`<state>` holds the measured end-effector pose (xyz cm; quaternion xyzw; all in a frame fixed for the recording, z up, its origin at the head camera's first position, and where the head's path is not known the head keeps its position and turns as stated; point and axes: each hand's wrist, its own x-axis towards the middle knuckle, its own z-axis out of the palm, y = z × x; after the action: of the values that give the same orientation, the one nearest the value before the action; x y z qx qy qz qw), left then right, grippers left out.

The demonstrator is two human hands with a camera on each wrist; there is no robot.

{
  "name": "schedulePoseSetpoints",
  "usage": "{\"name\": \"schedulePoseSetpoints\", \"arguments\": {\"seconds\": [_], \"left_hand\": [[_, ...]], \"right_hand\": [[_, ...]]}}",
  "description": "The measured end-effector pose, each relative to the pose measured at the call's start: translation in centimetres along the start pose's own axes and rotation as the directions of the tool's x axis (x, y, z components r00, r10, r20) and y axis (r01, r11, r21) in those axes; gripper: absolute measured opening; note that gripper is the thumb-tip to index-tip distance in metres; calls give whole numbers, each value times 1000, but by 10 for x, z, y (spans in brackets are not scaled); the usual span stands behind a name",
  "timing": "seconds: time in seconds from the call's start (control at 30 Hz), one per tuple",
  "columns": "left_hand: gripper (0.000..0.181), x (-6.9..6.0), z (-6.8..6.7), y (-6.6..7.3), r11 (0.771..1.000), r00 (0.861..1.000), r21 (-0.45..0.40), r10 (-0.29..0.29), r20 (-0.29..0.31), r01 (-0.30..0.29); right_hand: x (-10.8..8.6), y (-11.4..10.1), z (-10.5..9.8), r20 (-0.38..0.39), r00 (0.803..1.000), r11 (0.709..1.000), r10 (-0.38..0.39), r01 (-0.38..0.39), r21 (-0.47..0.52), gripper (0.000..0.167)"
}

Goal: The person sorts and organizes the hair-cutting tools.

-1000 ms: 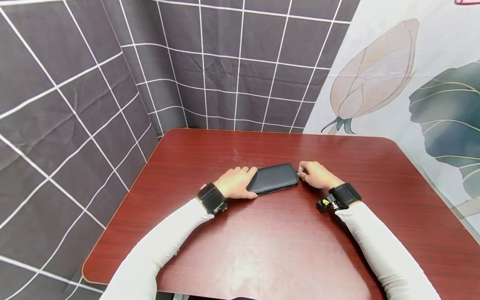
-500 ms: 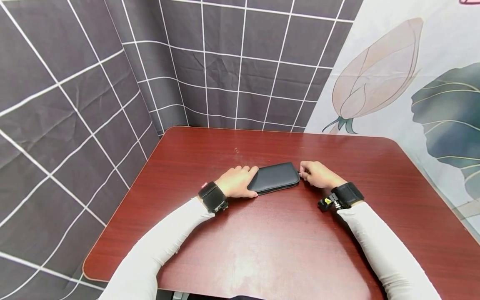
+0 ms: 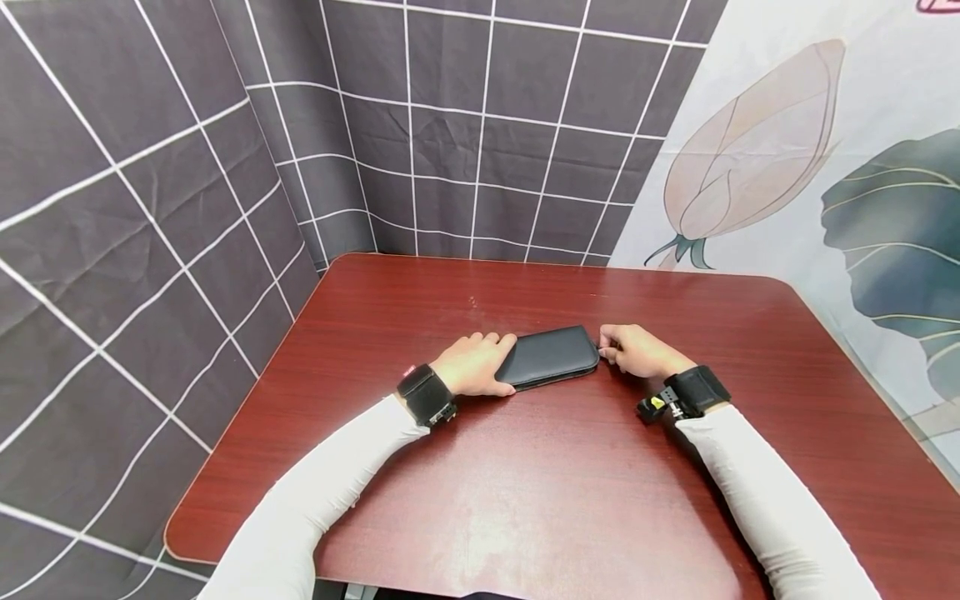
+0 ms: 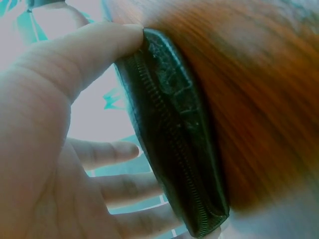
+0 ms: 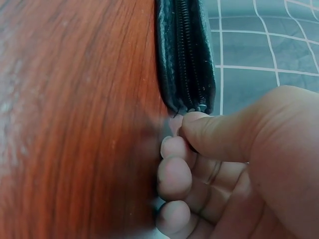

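A black zip-around wallet [image 3: 553, 357] lies flat on the reddish-brown table. My left hand [image 3: 472, 365] grips its left end, the thumb along the near edge and the fingers spread over the top and far side. In the left wrist view the thumb presses one corner of the wallet [image 4: 172, 124], beside a line of zipper teeth. At the wallet's right end, my right hand [image 3: 636, 350] pinches the zipper pull between thumb and curled index finger. The right wrist view shows the zipper [image 5: 185, 55] running up from those fingertips; the pull itself is mostly hidden by them.
The table [image 3: 525, 492] has rounded corners and reaches to a dark grey curtain [image 3: 442, 150] with white grid lines at the back and left. A white cloth [image 3: 750, 167] with a flower print hangs at the right. Black straps [image 3: 426, 395] with small cameras circle both wrists.
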<state>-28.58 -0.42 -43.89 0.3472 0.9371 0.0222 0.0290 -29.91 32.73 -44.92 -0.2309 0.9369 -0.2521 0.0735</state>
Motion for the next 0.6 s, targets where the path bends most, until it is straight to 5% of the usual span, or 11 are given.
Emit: {"name": "schedulePoseSetpoints", "arguments": {"seconds": [0.6], "left_hand": [[86, -1, -1, 1, 1000, 1000, 12, -1, 3, 1]], "right_hand": [[-1, 0, -4, 45, 999, 1000, -13, 12, 8, 22]]}}
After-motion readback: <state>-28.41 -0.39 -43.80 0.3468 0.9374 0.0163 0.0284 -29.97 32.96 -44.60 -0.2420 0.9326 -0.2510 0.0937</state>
